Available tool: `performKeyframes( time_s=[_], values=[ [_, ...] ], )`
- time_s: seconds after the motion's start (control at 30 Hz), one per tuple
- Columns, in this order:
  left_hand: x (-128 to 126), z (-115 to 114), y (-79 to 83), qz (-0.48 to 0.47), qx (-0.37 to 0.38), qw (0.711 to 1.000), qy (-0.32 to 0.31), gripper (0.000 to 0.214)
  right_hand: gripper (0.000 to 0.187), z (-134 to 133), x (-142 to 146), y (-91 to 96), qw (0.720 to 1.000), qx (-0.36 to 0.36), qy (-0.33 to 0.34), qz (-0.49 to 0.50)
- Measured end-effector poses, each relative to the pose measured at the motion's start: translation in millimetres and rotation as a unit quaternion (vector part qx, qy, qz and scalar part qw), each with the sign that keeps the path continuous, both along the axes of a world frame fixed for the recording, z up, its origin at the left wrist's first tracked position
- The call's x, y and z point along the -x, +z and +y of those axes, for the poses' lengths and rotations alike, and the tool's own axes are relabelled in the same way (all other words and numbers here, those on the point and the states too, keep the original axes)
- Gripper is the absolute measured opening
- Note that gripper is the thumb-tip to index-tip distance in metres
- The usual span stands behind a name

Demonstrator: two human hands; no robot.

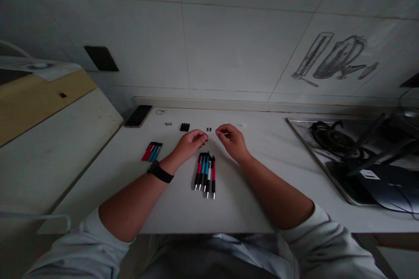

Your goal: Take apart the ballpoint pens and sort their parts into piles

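My left hand point(191, 141), a black watch point(160, 171) on its wrist, is closed in a pinch above the white counter. What its fingertips hold is too small to name. Opposite it, my right hand point(233, 141) is also pinched, with a tiny pale bit at the fingers that I cannot make out. Just below my hands lie several click pens point(205, 172), red, blue and white with black grips, metal tips toward me. Two tiny dark pieces point(208, 129) lie between and beyond the hands. Red and blue pen barrels point(152, 151) lie to the left.
Short black tubes point(184, 127) and small metallic pieces point(168, 124) lie in groups behind my left hand. A phone point(138, 116) rests at the back left. Small pale pieces point(241, 125) lie behind my right hand. On the right, a metal-edged hob point(322, 161) holds cables and a dark bag.
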State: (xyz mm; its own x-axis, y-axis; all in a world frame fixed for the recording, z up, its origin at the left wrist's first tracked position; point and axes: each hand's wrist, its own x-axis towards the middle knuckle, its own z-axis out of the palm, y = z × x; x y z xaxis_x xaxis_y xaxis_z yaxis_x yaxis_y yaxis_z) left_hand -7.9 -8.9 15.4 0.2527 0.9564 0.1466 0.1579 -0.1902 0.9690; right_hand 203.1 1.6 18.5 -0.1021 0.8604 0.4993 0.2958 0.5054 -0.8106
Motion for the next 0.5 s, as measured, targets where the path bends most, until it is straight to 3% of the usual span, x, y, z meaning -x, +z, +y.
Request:
performKeyframes(
  time_s=[0.07,0.13,0.2,0.27,0.4,0.5],
  values=[
    [2.3,0.1,0.9,0.035,-0.020,0.999,0.012,0.031,0.023,17.6,-26.1,6.4,0.998,-0.003,-0.056,0.016],
    [4.6,1.0,-0.2,0.067,-0.047,0.996,0.019,0.029,0.023,37.6,-61.3,8.9,0.987,-0.033,-0.156,0.022],
    [6.3,2.1,-2.5,0.099,-0.074,0.992,0.020,0.028,0.023,55.6,-97.1,4.8,0.968,-0.038,-0.247,-0.020],
    [7.2,2.9,-4.9,0.121,-0.096,0.988,0.018,0.025,0.021,68.7,-124.4,-5.3,0.950,0.005,-0.298,-0.094],
    [7.5,2.9,-6.4,0.138,-0.117,0.983,0.009,0.022,0.024,81.6,-141.3,-28.7,0.919,0.112,-0.288,-0.246],
    [7.4,2.4,-6.1,0.148,-0.123,0.981,0.002,0.020,0.026,84.7,-136.0,-37.0,0.890,0.134,-0.292,-0.323]
  ],
)
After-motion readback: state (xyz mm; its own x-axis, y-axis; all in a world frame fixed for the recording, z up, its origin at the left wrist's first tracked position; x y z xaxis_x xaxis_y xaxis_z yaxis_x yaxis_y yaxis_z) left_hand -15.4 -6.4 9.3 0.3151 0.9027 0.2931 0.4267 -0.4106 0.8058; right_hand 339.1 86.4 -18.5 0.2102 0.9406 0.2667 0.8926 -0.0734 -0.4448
